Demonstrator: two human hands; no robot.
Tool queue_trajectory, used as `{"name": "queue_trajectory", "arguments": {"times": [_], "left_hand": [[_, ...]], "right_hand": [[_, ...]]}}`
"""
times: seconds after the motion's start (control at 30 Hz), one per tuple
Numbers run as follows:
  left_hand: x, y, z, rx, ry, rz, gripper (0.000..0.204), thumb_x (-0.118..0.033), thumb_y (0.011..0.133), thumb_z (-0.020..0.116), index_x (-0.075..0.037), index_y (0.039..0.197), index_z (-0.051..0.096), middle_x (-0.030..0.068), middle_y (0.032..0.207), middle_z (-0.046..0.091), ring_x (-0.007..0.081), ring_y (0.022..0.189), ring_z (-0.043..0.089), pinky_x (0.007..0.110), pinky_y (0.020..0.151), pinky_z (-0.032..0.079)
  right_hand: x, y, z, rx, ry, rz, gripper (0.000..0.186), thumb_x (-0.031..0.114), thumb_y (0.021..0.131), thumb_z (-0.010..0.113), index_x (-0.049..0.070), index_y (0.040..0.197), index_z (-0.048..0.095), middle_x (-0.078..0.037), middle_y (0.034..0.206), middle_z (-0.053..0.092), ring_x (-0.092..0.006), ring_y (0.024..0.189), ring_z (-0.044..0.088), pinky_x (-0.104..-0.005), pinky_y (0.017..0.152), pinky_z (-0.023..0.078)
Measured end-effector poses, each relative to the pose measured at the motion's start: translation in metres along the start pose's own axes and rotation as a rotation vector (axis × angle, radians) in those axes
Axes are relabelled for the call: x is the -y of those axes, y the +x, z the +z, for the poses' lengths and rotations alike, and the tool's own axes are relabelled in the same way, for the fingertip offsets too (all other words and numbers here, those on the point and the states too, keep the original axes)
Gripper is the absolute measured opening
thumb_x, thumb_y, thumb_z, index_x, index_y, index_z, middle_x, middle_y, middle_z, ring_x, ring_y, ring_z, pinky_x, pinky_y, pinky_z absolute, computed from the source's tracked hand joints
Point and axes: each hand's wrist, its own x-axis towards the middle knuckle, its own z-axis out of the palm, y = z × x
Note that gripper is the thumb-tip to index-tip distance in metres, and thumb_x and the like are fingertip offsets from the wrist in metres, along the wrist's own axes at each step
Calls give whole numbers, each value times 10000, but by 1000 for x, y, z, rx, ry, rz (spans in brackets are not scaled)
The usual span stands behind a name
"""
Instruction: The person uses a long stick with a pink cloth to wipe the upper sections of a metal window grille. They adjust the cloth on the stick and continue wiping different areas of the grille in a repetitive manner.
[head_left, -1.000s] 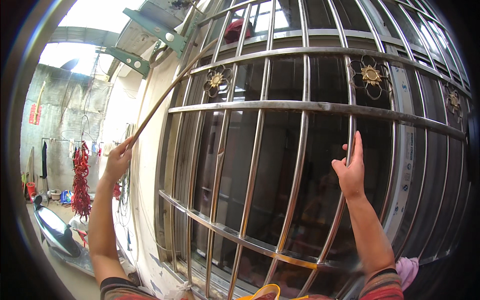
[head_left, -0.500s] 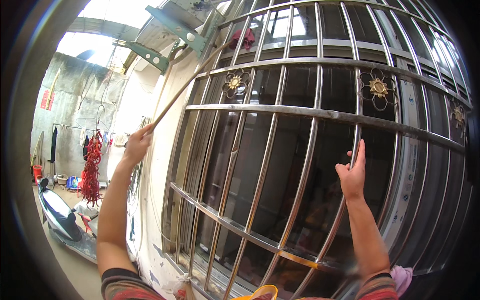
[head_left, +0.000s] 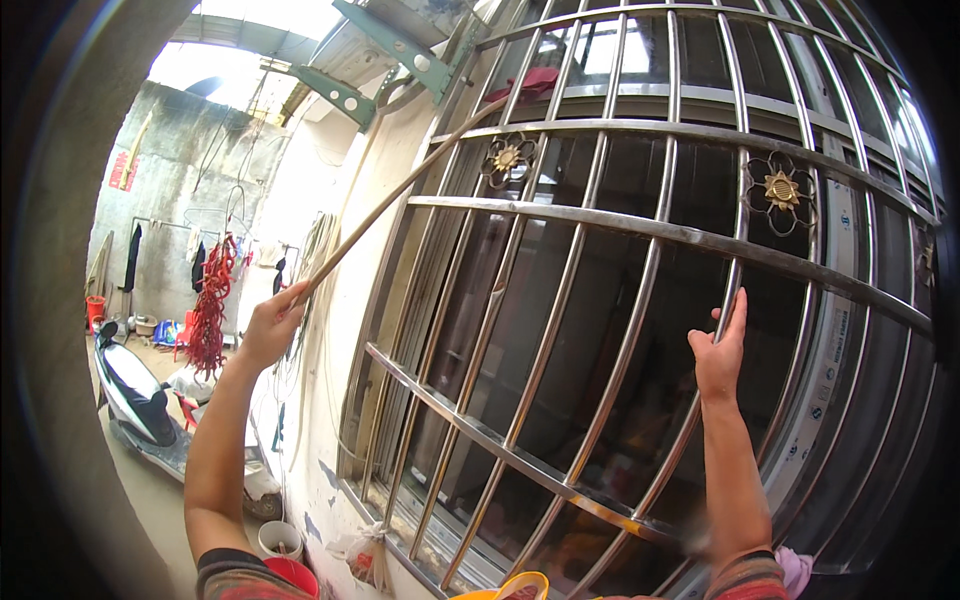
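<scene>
My left hand [head_left: 272, 328] is raised and closed around the lower end of a long wooden stick [head_left: 395, 195]. The stick slants up to the right, its far end at the upper left of a barred window. A dark red cloth [head_left: 538, 82] is at that end, partly hidden by the bars, lying along the window frame. How it is fixed to the stick cannot be made out. My right hand [head_left: 720, 358] is on an upright metal bar [head_left: 648, 290] of the grille, fingers around it, index finger pointing up, thumb out to the side.
Gold flower ornaments [head_left: 781, 190] sit in the grille. Green brackets [head_left: 400, 50] stick out overhead. Left are a scooter [head_left: 135, 385], a hanging red bundle [head_left: 212, 310] and a white bucket [head_left: 280, 540]. Below me are a yellow container [head_left: 525, 585] and a knotted plastic bag [head_left: 368, 560].
The view has shifted, so the window sits further right. My left hand is slightly lower with the stick. The cloth has gone from a hanging bunch to a flatter, wider shape. My right hand keeps its bar.
</scene>
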Motion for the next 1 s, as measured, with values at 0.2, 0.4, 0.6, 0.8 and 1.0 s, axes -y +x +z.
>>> {"name": "queue_trajectory", "arguments": {"times": [0.2, 0.4, 0.6, 0.8, 1.0], "left_hand": [[-24, 94, 59, -102, -26, 72, 407, -126, 874, 498, -70, 1277, 526, -1, 634, 527, 68, 478, 465, 235, 428, 395], [-92, 220, 110, -248, 45, -17, 370, -154, 853, 516, -62, 1206, 580, 212, 1016, 652, 283, 875, 651, 353, 769, 504], [-117, 217, 116, -250, 188, 14, 377, -136, 849, 479, -48, 1204, 568, 248, 1130, 588, 362, 1086, 559, 392, 941, 428], [-83, 127, 70, -185, 192, -16, 380, -132, 855, 504, -7, 1209, 557, 223, 930, 649, 285, 838, 634, 351, 773, 483], [-57, 59, 59, -137, 175, 123, 413, -75, 859, 510, 2, 1264, 508, 196, 978, 645, 199, 858, 607, 295, 795, 462]], "right_hand": [[1, -1, -3, 23, -37, -8, 841, -13, 694, 546, 103, 1453, 203, -106, 1141, 421, -110, 689, 413, -232, 661, 431], [2, 1, -9, 76, 11, 22, 834, -12, 710, 549, 96, 1455, 190, -113, 1136, 421, -109, 689, 425, -233, 663, 439], [1, 3, -15, 127, 84, -8, 841, 10, 732, 573, 92, 1461, 163, -139, 1171, 407, -109, 683, 436, -236, 677, 455], [3, -1, -11, 93, -35, -37, 869, 16, 722, 574, 110, 1467, 137, -163, 1207, 393, -123, 669, 448, -241, 651, 469], [6, -1, -11, 95, -23, -9, 869, 18, 720, 564, 111, 1468, 131, -164, 1211, 389, -128, 668, 449, -242, 655, 468]]}}
